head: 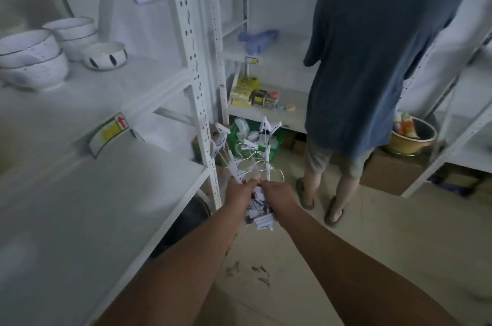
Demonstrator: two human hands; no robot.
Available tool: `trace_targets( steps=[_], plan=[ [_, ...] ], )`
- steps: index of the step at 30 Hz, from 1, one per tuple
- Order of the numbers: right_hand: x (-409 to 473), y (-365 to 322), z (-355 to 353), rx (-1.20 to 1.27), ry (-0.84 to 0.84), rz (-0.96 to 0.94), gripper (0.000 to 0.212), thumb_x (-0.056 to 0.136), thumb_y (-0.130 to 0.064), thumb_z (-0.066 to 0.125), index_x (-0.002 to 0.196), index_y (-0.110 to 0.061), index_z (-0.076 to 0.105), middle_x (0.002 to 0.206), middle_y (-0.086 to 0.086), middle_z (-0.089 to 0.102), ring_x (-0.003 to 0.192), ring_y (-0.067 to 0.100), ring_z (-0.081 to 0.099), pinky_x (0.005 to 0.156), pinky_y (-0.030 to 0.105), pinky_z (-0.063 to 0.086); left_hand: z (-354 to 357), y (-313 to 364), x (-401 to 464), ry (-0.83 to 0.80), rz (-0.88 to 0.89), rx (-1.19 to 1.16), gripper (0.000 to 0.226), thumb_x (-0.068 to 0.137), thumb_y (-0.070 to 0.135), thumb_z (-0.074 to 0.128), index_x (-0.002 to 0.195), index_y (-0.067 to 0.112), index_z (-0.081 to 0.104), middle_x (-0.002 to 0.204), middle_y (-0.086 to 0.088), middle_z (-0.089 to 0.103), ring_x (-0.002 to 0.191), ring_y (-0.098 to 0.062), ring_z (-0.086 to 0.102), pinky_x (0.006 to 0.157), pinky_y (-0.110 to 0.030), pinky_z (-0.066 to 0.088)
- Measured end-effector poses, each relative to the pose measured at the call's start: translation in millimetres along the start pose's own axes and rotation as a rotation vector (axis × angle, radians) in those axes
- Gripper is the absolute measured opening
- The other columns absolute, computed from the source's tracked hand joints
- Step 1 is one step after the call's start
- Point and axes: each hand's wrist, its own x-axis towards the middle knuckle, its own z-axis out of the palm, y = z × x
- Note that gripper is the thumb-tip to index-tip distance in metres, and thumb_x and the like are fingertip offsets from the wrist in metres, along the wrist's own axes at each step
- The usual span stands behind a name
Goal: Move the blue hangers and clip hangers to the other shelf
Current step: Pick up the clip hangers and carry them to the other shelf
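Observation:
Both my hands hold a tangled bunch of white clip hangers [249,155] with wire hooks out in front of me, above the floor. My left hand [241,190] and my right hand [277,192] grip it side by side, and more white clips hang below them. The bunch is just right of the white shelf post [197,73]. A pile of blue hangers [257,38] lies on a middle shelf [279,59] of the far rack.
A white shelf [80,152] on my left carries white bowls [34,59]. A person in a blue shirt [372,59] stands at the far rack, blocking its right side. A green basket [239,139] and cardboard boxes sit on the floor beneath.

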Motion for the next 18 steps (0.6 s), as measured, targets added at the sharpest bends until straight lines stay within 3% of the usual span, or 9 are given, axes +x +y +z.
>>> trace_targets(
  steps=[2, 3, 5, 6, 12, 15, 18],
  plan=[
    [24, -10, -18, 0.021, 0.061, 0.02, 0.032, 0.091, -0.032, 0.054, 0.082, -0.007, 0.074, 0.095, 0.017, 0.075, 0.092, 0.031, 0.07, 0.082, 0.038, 0.054, 24, 16, 17, -0.058, 0.002, 0.015, 0.042, 0.083, 0.033, 0.071, 0.113, 0.006, 0.06, 0.101, -0.015, 0.072, 0.088, -0.031, 0.07, 0.083, -0.043, 0.058],
    [37, -16, -26, 0.021, 0.082, 0.034, 0.033, 0.091, -0.032, 0.054, 0.086, -0.006, 0.074, 0.094, 0.015, 0.074, 0.09, 0.03, 0.07, 0.079, 0.035, 0.054, 35, 24, 28, -0.066, 0.027, 0.018, 0.039, 0.082, 0.031, 0.072, 0.109, 0.006, 0.06, 0.093, -0.012, 0.072, 0.08, -0.027, 0.07, 0.072, -0.035, 0.059],
    [66, -27, -38, 0.018, 0.116, 0.054, 0.033, 0.091, -0.033, 0.054, 0.089, -0.006, 0.074, 0.091, 0.014, 0.073, 0.083, 0.027, 0.069, 0.073, 0.031, 0.053, 53, 42, 49, -0.079, 0.062, 0.047, 0.032, 0.082, 0.03, 0.073, 0.102, 0.008, 0.061, 0.083, -0.006, 0.071, 0.068, -0.019, 0.068, 0.053, -0.02, 0.051],
    [83, -34, -43, 0.024, 0.125, 0.071, 0.032, 0.09, -0.033, 0.055, 0.09, -0.006, 0.073, 0.091, 0.013, 0.072, 0.082, 0.026, 0.069, 0.073, 0.031, 0.054, 60, 51, 61, -0.095, 0.059, 0.062, 0.033, 0.082, 0.03, 0.073, 0.102, 0.006, 0.063, 0.086, -0.009, 0.072, 0.069, -0.022, 0.069, 0.053, -0.019, 0.05],
    [182, -96, -50, 0.042, 0.168, 0.109, 0.038, 0.088, -0.04, 0.059, 0.099, -0.007, 0.074, 0.096, 0.011, 0.074, 0.087, 0.025, 0.071, 0.074, 0.031, 0.054, 97, 118, 169, -0.157, 0.059, 0.029, 0.048, 0.083, 0.027, 0.072, 0.121, 0.004, 0.056, 0.11, -0.019, 0.068, 0.094, -0.035, 0.069, 0.085, -0.046, 0.057],
    [229, -131, -52, 0.054, 0.173, 0.137, 0.04, 0.089, -0.04, 0.06, 0.097, -0.004, 0.073, 0.094, 0.012, 0.072, 0.079, 0.022, 0.069, 0.062, 0.024, 0.048, 110, 155, 219, -0.16, 0.062, 0.061, 0.062, 0.08, 0.036, 0.074, 0.128, 0.005, 0.052, 0.122, -0.017, 0.063, 0.105, -0.035, 0.064, 0.094, -0.049, 0.053],
    [276, -161, -54, 0.05, 0.186, 0.114, 0.039, 0.091, -0.038, 0.057, 0.094, -0.001, 0.071, 0.093, 0.014, 0.069, 0.082, 0.026, 0.064, 0.072, 0.029, 0.046, 122, 190, 261, -0.155, 0.07, 0.028, 0.069, 0.08, 0.036, 0.073, 0.134, 0.003, 0.045, 0.13, -0.016, 0.058, 0.108, -0.033, 0.062, 0.096, -0.047, 0.051]
  ],
)
